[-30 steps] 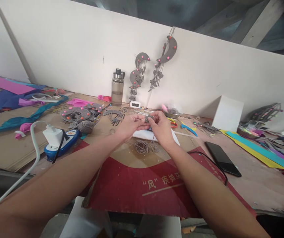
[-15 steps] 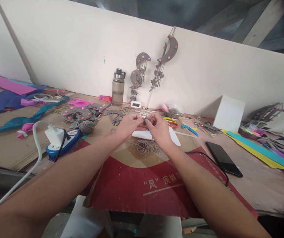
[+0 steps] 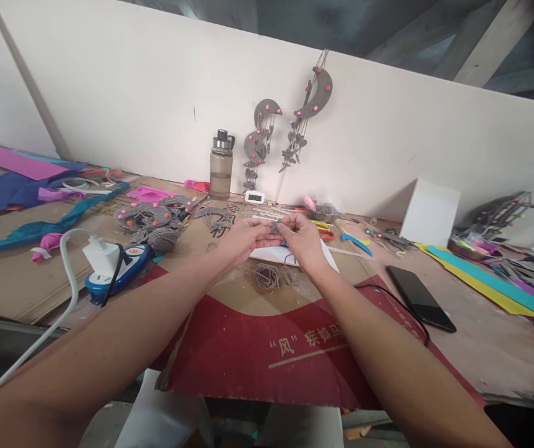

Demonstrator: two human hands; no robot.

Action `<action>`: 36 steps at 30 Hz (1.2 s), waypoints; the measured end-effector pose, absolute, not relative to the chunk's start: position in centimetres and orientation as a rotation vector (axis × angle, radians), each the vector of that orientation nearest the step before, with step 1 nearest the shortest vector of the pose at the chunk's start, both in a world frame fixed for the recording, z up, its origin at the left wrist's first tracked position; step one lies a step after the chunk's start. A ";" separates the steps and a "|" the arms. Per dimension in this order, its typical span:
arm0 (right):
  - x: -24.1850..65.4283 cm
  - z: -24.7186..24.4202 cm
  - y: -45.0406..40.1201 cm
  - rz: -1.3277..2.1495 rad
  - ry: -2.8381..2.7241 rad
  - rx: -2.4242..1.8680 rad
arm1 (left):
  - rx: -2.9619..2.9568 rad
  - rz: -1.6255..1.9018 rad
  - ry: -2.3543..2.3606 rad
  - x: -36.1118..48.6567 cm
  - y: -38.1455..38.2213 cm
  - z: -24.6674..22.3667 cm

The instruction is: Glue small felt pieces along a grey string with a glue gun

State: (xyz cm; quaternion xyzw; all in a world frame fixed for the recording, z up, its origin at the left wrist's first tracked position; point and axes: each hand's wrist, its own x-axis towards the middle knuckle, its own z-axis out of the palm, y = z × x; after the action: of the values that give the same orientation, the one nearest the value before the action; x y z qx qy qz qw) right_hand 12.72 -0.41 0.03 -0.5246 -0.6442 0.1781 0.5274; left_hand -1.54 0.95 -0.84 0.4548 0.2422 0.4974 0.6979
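Observation:
My left hand (image 3: 251, 239) and my right hand (image 3: 302, 239) meet over the middle of the board. Between their fingertips is a small grey felt-like piece (image 3: 276, 228); its full shape is hidden. My right thumb and fingers pinch it, while the left fingers close on its other side. Beneath the hands lies a white sheet (image 3: 267, 254), partly covered by them. Loose grey yarn (image 3: 267, 275) is coiled on the cardboard (image 3: 248, 348) nearer to me, and a strand runs up towards my right hand.
Left stand a blue power strip (image 3: 122, 270) and grey crescent pieces (image 3: 148, 214) with a yarn ball (image 3: 162, 238). A bottle (image 3: 221, 168) and small clock (image 3: 254, 197) line the wall, beneath hanging moon ornaments (image 3: 320, 93). Scissors (image 3: 325, 235) and a phone (image 3: 420, 298) lie right.
The grey piece has turned slightly in my fingers and shows more of its surface. My left fingers are straighter, and the view has shifted a little.

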 end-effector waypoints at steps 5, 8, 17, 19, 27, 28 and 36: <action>12.2 0.3 -1.1 0.359 -1.577 -1.268 | 1.075 1.119 0.595 -1.5 0.8 -0.6; 11.8 0.2 -1.4 0.328 -1.598 -1.259 | 1.112 1.161 0.680 -1.5 0.8 -0.7; 13.0 -0.7 0.1 0.461 -1.532 -1.231 | 1.085 1.052 0.541 -2.0 1.3 -0.9; 13.2 -0.7 0.3 0.470 -1.536 -1.234 | 1.098 1.024 0.520 -2.0 1.4 -1.0; 12.5 -0.8 -0.2 0.485 -1.604 -1.154 | 1.082 1.144 0.677 -1.9 1.6 -0.8; 12.5 -0.8 -0.2 0.477 -1.605 -1.146 | 1.075 1.161 0.685 -2.0 1.6 -0.7; 12.6 -0.5 -0.8 0.139 -1.700 -1.201 | 1.177 1.217 0.781 -2.1 1.4 -0.5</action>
State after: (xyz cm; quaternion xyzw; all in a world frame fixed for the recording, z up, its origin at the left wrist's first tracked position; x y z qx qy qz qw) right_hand 12.63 -0.81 -0.47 -0.4975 -0.7040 0.0574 0.5035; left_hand -2.06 1.45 -0.45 0.5068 0.3365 0.5243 0.5959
